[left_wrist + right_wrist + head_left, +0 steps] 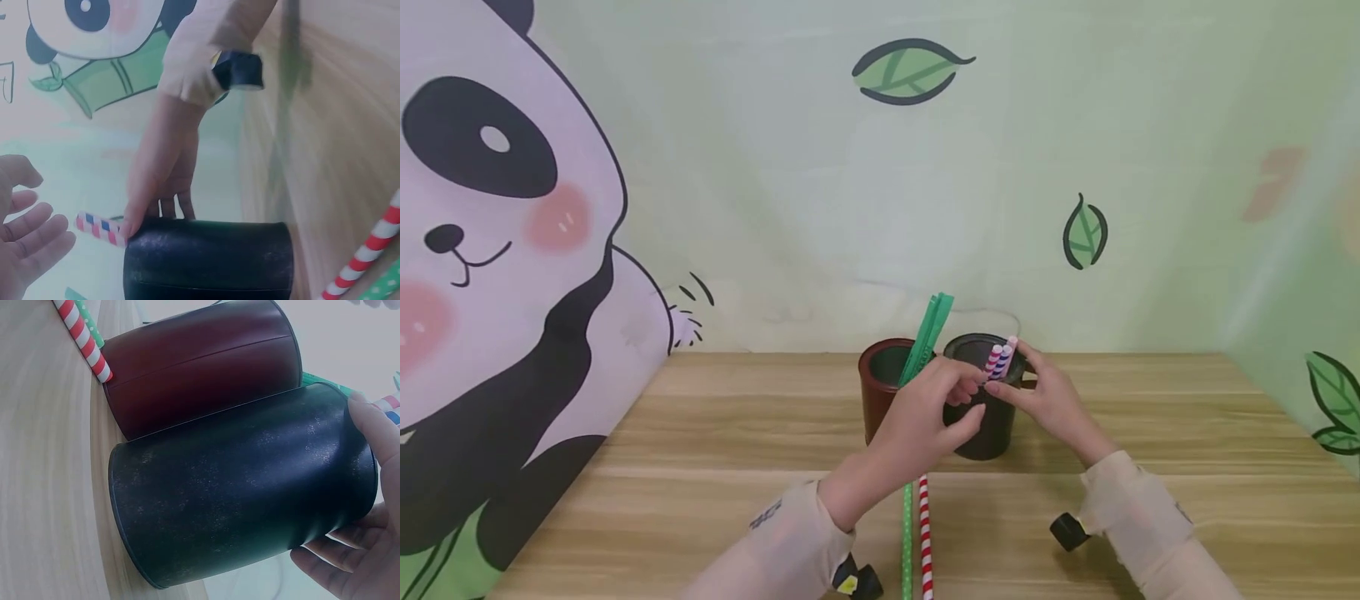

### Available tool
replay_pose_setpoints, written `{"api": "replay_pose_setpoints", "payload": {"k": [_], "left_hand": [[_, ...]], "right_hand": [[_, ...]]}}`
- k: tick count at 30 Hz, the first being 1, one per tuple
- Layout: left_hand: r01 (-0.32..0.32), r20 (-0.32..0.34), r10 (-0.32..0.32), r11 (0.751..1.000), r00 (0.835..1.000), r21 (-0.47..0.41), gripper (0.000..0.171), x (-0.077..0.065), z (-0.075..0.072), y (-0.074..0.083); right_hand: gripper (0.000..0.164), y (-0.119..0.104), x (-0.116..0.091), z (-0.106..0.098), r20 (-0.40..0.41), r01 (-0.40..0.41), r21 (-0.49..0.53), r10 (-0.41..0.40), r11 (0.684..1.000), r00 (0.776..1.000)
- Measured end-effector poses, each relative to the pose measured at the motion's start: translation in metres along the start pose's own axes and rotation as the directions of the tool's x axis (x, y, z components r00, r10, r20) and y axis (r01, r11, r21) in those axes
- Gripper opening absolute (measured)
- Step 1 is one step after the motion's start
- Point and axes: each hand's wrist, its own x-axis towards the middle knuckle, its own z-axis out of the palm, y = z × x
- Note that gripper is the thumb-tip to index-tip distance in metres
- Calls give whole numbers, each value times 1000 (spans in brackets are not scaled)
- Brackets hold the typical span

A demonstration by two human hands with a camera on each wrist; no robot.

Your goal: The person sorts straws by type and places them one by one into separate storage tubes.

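Observation:
A black cylindrical cup [981, 425] with a handle stands upright on the wooden table. Several striped paper straws [997, 360], red-and-white and blue-and-white, poke above its rim. My right hand [1051, 400] grips this cup near the top, its thumb at the rim and its fingers on the outer wall, as the right wrist view shows. My left hand [928, 408] hovers in front of the cups. In the left wrist view, the fingers of the left hand [28, 240] are apart and hold nothing, just off the straw ends.
Touching the black cup on its left is a brown-red cup [206, 365] holding green strips [927, 333]. A red-and-white striped straw [927, 533] and a green dotted straw [907, 542] lie on the table [730, 450] in front. A printed backdrop [775, 167] stands behind.

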Motion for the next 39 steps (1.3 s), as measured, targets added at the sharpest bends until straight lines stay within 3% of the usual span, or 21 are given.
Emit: {"api": "replay_pose_setpoints", "payload": {"k": [16,23,29,39], "left_hand": [[125,118,-123,992,985,-16,29,-50,-1,-3],[268,179,-259,963,949,-30,26,-68,-3,-11],[323,190,-315,946,930,-16,24,-81,-4,-20],[472,269,-463,881,844,37,26,-101,6,-36]], "right_hand": [[85,-3,-2,-2,4,-41,-11,41,999,999],[86,-4,-2,-2,12,-54,-22,55,998,998],[86,-4,-1,-2,15,-48,-20,48,999,999],[87,-3,0,-2,27,-48,-26,49,999,998]]}}
